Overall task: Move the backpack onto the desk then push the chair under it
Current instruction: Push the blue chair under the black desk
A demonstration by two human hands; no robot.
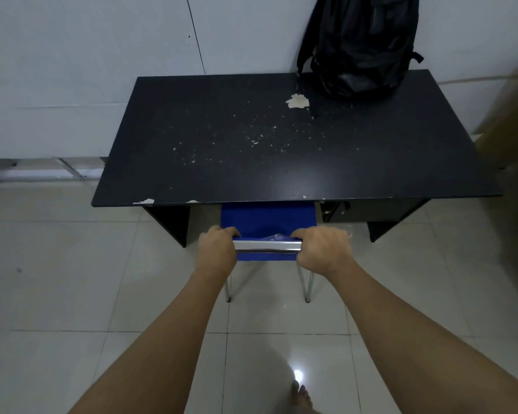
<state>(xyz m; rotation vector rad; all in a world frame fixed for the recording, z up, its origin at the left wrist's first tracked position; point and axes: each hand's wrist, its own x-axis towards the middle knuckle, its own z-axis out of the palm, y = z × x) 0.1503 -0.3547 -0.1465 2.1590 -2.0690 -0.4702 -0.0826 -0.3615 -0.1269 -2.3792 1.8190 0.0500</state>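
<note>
I see the backpack (pixel 361 46) upright on the far right corner of the desk (pixel 222 150), leaning on the wall. The chair (pixel 268 225) stands at the desk's front edge, its blue seat partly beneath the top. My left hand (pixel 217 249) and right hand (pixel 322 249) each wrap closed fingers around an end of the chrome backrest bar (pixel 266 245).

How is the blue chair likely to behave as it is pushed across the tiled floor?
The blue chair probably slides easily: thin metal legs on glossy tiles. It looks light, with a slim chrome frame. Pushed high at the backrest by the left hand and right hand, it might tip forward if a foot catches a grout line.
</note>
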